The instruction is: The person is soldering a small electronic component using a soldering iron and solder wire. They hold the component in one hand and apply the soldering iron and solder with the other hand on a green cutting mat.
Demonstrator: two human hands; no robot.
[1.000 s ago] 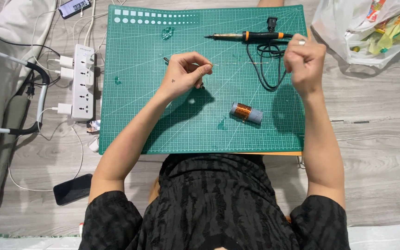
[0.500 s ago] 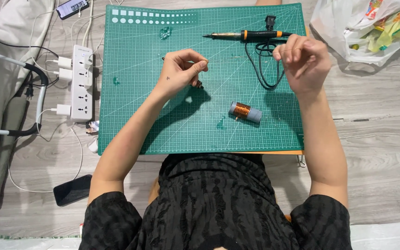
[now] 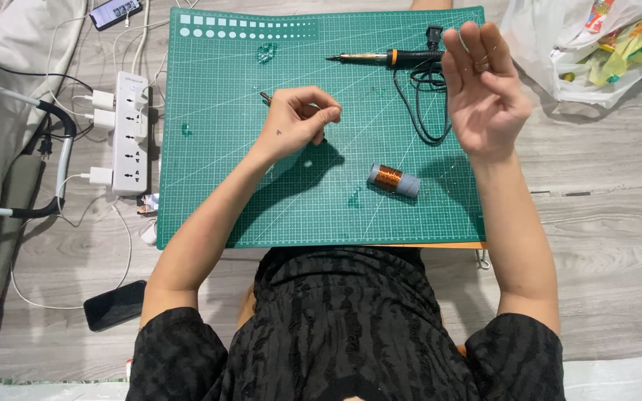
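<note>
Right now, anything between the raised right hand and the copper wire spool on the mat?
Nothing visible. The right hand is lifted, open, above the mat's right side; the copper wire spool lies below and to its left on bare green cutting mat. The soldering iron and its looped cord sit farther up, off that path.

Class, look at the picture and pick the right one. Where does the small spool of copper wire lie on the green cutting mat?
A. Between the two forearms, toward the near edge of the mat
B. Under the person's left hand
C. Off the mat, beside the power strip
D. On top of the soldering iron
A: the spool of copper wire lies flat on the green cutting mat, apart from both hands, nearer than the soldering iron.
</note>
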